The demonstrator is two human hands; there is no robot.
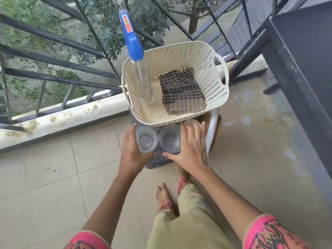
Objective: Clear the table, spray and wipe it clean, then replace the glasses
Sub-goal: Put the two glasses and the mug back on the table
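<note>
Pink-sleeved arms (107, 200) are extended: left grip (132, 151) curled round a clear drinking glass (146, 141), right grip (190, 150) spread against a neighbouring glass (169, 140). Clearing seems in hand; spraying is called for next.

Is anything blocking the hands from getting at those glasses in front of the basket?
Nothing visible does. The left hand is curled round the left glass, and the right hand lies against the middle glass. The basket crowds them only from behind.
</note>
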